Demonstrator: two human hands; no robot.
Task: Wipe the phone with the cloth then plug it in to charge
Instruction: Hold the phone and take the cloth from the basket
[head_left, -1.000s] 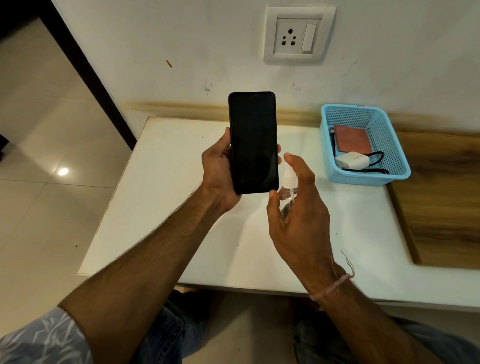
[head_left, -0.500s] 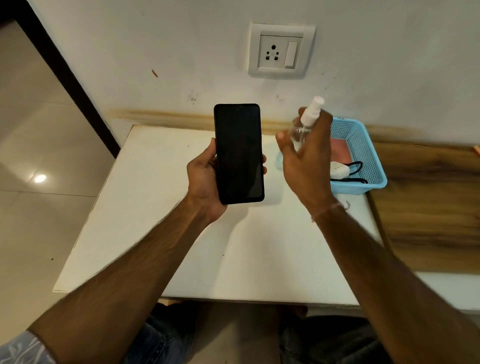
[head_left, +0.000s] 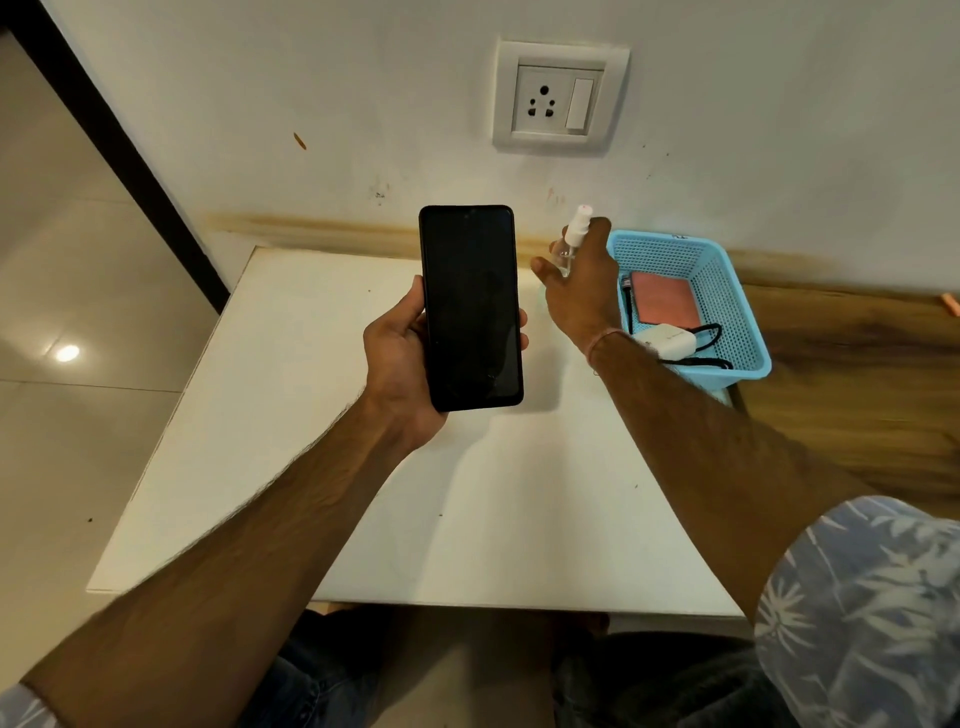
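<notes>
My left hand (head_left: 402, 358) is gripping the phone (head_left: 470, 306) upright by its edges, dark screen facing me, above the white table (head_left: 311, 467). Just right, my right hand (head_left: 582, 291) is wrapping a small spray bottle (head_left: 571, 239), blocking the near-left corner of the blue basket (head_left: 727, 291) holding the cloth (head_left: 667, 299) and charger (head_left: 667, 340). The table's near half is lying bare.

black phone (head_left: 470, 306); light-blue perforated basket (head_left: 727, 291); pink cloth (head_left: 667, 300); white table (head_left: 291, 415)
</notes>
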